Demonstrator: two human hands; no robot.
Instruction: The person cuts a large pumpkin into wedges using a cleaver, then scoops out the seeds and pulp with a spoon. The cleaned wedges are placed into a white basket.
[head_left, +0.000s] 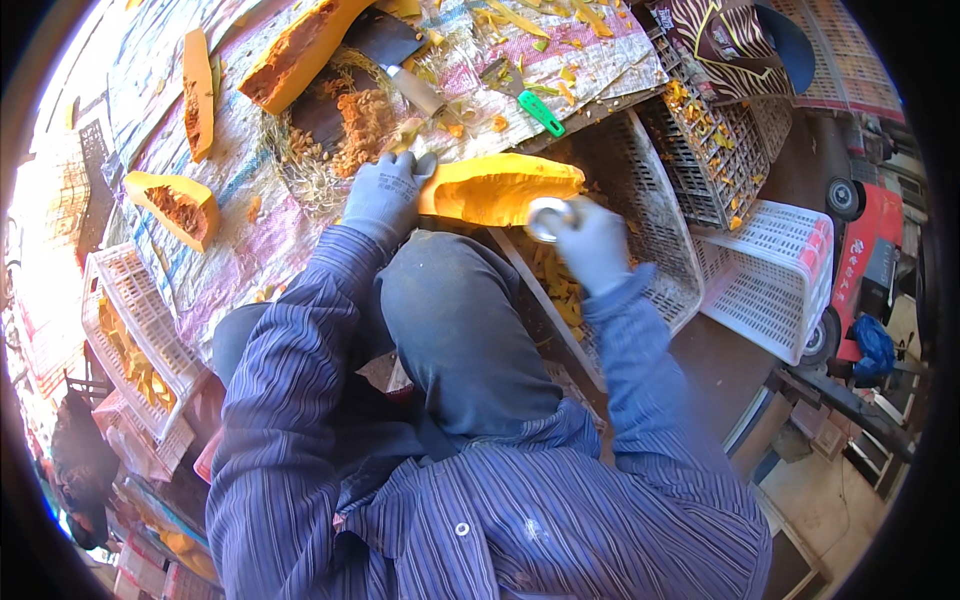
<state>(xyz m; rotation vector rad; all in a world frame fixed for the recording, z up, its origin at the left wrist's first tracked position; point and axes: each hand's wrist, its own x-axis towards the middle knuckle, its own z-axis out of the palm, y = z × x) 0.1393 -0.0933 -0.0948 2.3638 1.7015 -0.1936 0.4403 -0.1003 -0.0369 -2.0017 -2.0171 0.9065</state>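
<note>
My left hand (386, 193), in a grey glove, grips the left end of a long piece of orange squash (499, 187) that lies across in front of my knee. At its right end my right hand (589, 238), gloved too and slightly blurred, holds a round, shiny metal tool (550, 217) against or very near the flesh. Pulp with seeds (364, 124) lies beyond my left hand. Further off rest a wide-bladed knife (412, 86) with a wooden handle and a green-handled peeler or scraper (536, 109). More cut squash (296, 56) lies at the upper left.
A woven plastic sheet (240, 262) covers the work surface. A crate (649, 225) with peelings (555, 277) stands below my right hand, and a white crate (772, 281) lies to its right. At left, another crate (139, 300) holds squash pieces. A red wheeled vehicle (870, 262) stands far right.
</note>
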